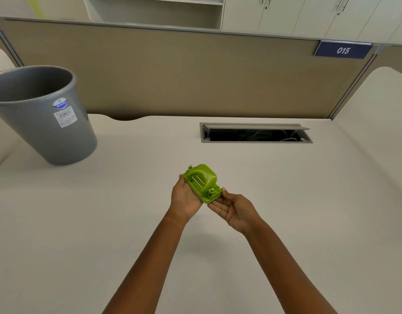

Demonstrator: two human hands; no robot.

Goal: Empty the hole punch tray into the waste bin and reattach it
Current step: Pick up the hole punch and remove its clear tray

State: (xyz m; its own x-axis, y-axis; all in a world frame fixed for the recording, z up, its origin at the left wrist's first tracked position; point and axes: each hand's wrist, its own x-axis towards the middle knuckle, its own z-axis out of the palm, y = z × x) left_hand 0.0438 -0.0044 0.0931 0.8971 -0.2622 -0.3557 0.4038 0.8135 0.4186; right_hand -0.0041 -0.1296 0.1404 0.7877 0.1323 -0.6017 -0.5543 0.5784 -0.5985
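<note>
A lime-green hole punch (201, 182) is held above the middle of the desk, handle side up and tilted. My left hand (185, 198) grips its left edge from underneath, thumb on the rim. My right hand (234, 207) lies palm up under the punch's near right corner, thumb pressing that corner. The pale tray shows only as a thin strip along the punch's underside at the near edge. A grey plastic waste bin (40, 114) with a white label stands on the desk at the far left, well away from both hands.
The cream desk (127, 223) stretches all around the hands. An open cable slot (254, 133) with wires inside sits behind the punch to the right. A beige partition wall (195, 71) with a blue "015" sign (342, 50) closes off the back.
</note>
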